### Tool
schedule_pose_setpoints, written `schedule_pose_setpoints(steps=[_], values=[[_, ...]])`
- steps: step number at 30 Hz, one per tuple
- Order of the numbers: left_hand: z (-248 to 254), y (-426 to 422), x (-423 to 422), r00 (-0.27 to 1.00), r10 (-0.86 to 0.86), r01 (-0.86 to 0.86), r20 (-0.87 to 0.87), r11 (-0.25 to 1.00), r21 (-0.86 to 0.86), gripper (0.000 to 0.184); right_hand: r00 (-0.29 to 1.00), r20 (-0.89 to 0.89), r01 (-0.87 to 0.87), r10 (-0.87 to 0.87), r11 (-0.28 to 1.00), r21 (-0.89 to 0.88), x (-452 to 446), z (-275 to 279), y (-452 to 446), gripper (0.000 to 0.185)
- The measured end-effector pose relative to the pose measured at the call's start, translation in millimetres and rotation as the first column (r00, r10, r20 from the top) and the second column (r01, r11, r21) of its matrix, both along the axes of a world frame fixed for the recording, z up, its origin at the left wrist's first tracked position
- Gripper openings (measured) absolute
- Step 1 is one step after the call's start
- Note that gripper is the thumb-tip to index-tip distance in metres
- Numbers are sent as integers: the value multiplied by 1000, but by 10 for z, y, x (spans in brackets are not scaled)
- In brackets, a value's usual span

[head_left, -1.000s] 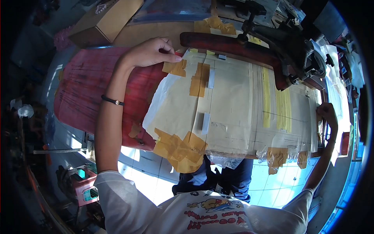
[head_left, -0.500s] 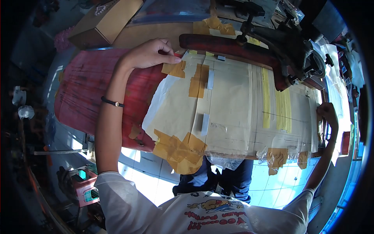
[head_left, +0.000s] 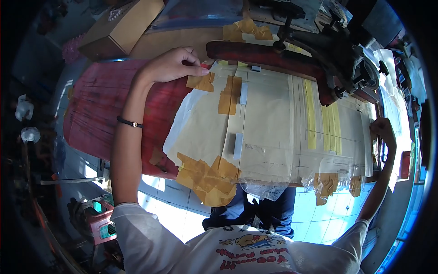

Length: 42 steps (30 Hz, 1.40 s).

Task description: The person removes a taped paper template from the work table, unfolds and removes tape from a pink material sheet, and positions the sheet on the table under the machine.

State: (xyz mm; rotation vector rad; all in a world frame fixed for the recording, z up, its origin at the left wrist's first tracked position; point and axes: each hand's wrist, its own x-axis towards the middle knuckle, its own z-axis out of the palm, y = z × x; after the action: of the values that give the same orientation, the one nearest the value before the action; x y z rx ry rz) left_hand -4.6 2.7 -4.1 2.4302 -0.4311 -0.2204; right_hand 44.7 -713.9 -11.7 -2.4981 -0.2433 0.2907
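My left hand [head_left: 175,65] is at the far left corner of a taped paper sheet [head_left: 267,109], its fingers curled and the thumb resting near a brown tape patch [head_left: 200,82]. What its fingertips pinch, if anything, is too small to make out. My right hand [head_left: 384,131] is closed at the right end of the board, against the sheet's edge; what it grips is hidden. Under the sheet's left side lies a red, dark-streaked surface [head_left: 107,105]. Small pale blocks [head_left: 243,93] and yellow tape strips [head_left: 331,128] sit on the paper.
A dark metal frame with a red bar [head_left: 264,54] spans the back edge of the sheet. Behind, at left, stands a cardboard box [head_left: 116,32]. Brown tape [head_left: 210,180] and clear plastic [head_left: 264,189] hang over the front edge. A pink stool [head_left: 100,223] stands at lower left.
The view has shifted slightly, so the board and metal frame appear a little further left. Both hands keep nearly the same pose and place on the board.
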Motion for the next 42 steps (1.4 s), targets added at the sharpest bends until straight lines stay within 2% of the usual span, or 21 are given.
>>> schedule_pose_setpoints(steps=[3,6,7,9,11,12,15,23,27,28,30,34,35,39,42], values=[[16,12,8,1000,0,0,-27,1000,-3,42,996,50,-71,70,997,23,-3,0,33,5],[-16,24,36,1000,-15,15,23,1000,-5,41,995,95,14,-11,999,-29,-110,66,219,8],[-16,15,42,1000,-17,17,12,1000,-9,40,969,226,-89,97,995,-47,-105,-7,160,8],[-15,1,40,1000,-14,14,-12,1000,-28,39,991,82,-102,104,994,-37,-84,113,205,8],[-10,15,16,1000,9,-9,-15,999,-40,39,984,80,-158,158,987,2,-19,60,108,8],[-9,16,26,1000,13,-13,-2,999,-41,39,998,-30,-53,56,995,82,-66,122,250,8],[-17,18,26,1000,10,-11,-11,999,-49,37,998,-18,-62,61,998,-24,-117,206,373,8],[-31,13,21,1000,17,-17,-8,999,-39,35,993,-105,-51,60,995,90,-119,205,329,7],[-12,-2,8,999,-7,8,43,1000,-21,35,975,105,-199,196,980,14,-41,93,204,7],[-11,-12,2,999,-1,2,49,1000,-20,36,992,8,-126,126,992,27,-89,179,317,7],[-14,-6,-2,998,4,-4,68,1000,-4,37,999,-40,-33,35,997,72,-90,147,292,7],[4,-2,-17,997,17,-20,77,999,45,39,998,-51,-22,25,997,77,-55,97,239,8],[19,-17,-27,997,14,-18,79,999,48,40,998,-29,-64,65,998,14,-34,94,226,8],[2,-9,-32,993,27,-35,112,997,70,41,997,-60,-40,48,990,132,-19,47,173,7],[8,-36,-57,991,49,-60,122,995,83,41,995,-55,-71,79,988,134,-5,37,167,8]])
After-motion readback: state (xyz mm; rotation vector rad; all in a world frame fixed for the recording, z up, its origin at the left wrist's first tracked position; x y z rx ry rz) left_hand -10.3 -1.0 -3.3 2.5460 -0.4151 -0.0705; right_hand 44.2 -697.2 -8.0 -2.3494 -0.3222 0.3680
